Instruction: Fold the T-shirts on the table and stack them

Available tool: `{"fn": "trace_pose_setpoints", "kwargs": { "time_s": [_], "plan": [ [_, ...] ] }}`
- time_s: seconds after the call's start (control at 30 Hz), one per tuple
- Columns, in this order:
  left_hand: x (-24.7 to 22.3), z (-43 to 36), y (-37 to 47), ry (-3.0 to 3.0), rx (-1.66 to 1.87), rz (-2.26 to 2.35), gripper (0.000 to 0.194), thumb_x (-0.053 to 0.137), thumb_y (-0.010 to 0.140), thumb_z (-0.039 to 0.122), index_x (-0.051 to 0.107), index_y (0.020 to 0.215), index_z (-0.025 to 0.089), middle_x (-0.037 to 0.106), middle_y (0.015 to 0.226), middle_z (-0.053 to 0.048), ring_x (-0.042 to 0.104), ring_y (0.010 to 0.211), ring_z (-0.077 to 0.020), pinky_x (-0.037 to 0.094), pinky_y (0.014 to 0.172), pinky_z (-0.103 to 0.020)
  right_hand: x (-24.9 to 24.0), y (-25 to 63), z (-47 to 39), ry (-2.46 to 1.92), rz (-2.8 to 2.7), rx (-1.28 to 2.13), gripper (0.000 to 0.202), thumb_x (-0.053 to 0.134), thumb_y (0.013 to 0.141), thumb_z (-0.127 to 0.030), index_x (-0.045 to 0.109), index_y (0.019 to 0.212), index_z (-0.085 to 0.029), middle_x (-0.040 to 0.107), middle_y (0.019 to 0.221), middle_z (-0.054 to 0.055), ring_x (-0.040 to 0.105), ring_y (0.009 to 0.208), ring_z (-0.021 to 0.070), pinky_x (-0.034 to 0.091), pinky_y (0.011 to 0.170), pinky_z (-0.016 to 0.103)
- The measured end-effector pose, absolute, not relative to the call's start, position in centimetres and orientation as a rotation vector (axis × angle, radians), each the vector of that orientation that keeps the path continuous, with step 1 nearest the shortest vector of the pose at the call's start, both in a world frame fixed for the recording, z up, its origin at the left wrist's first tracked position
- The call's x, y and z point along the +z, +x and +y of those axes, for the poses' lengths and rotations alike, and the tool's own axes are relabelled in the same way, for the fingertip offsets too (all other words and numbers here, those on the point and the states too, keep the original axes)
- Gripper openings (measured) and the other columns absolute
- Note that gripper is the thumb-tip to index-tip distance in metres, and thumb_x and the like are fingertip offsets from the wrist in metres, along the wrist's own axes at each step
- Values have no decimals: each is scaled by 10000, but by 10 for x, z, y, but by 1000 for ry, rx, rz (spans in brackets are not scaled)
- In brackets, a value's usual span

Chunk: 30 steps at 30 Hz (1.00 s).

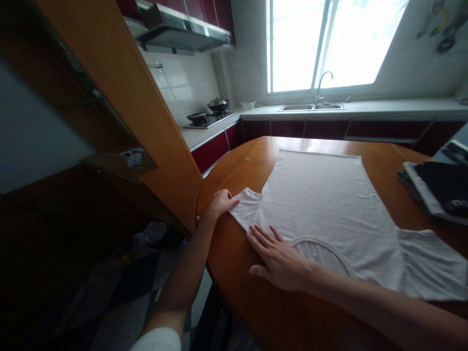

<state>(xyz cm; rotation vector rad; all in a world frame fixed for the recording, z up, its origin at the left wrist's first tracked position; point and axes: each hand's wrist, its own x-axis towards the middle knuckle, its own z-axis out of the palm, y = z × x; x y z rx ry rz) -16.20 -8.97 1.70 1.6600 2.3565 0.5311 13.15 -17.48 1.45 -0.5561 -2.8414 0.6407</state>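
A white T-shirt [329, 195] lies spread on the wooden table, its collar toward me and its hem toward the window. My left hand [220, 202] grips the edge of the sleeve on the left, thumb on top of the cloth and fingers curled. My right hand [278, 256] rests flat on the shoulder beside the collar, fingers stretched out. The sleeve on the right lies loose with some creases, and small wrinkles run across the body of the shirt.
The round wooden table [234, 268] has a stack of folded dark and white clothes [438, 187] at its right. Beyond stand a counter with a sink [310, 107] and a stove [210, 120] with pans. A wooden partition [161, 136] rises close on the left.
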Motion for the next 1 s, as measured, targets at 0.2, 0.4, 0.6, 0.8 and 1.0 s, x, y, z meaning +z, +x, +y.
{"fn": "trace_pose_setpoints", "kwargs": {
  "time_s": [0.2, 0.4, 0.6, 0.8, 1.0],
  "plan": [
    [18, -90, -160, 1633, 501, 2306, 273, 753, 755, 446, 656, 739, 191, 718, 774, -72, 660, 735, -220, 390, 600, -271, 18, 130, -177, -589, -2843, 678, 741, 428, 1010, -553, 289, 1588, -112, 190, 1655, 176, 137, 1549, 304, 106, 1241, 586],
    [22, -90, -162, 1701, 656, 2089, 217, 717, 709, 359, 585, 666, 193, 604, 661, 2, 544, 621, -154, 338, 543, -244, 23, 131, -167, -762, -2554, 703, 551, 434, 1018, -476, 516, 1471, -173, 363, 1609, 143, 293, 1506, 295, 231, 1226, 523],
    [67, -86, -131, 1671, 842, 1750, 263, 693, 700, 404, 571, 737, 174, 532, 661, 44, 482, 589, -109, 337, 517, -209, 27, 137, -124, -944, -1981, 1037, 424, 453, 978, -447, 715, 1179, -182, 700, 1258, 132, 635, 1191, 270, 466, 1058, 444],
    [101, -76, -66, 1636, 716, 1305, 427, 797, 710, 519, 580, 812, 165, 606, 733, 5, 582, 614, -119, 445, 534, -215, 36, 146, -102, -1073, -1506, 1537, 484, 377, 993, -466, 579, 1338, -192, 682, 1229, 157, 713, 983, 235, 591, 815, 383],
    [68, -53, -60, 1364, 782, 1150, 427, 653, 881, 582, 584, 951, 166, 738, 1001, -136, 722, 790, -178, 539, 670, -255, 32, 148, -102, -1199, -1397, 1524, 490, 357, 1001, -450, 521, 1412, -242, 622, 1322, 130, 660, 1043, 236, 629, 686, 353]
  ]
}}
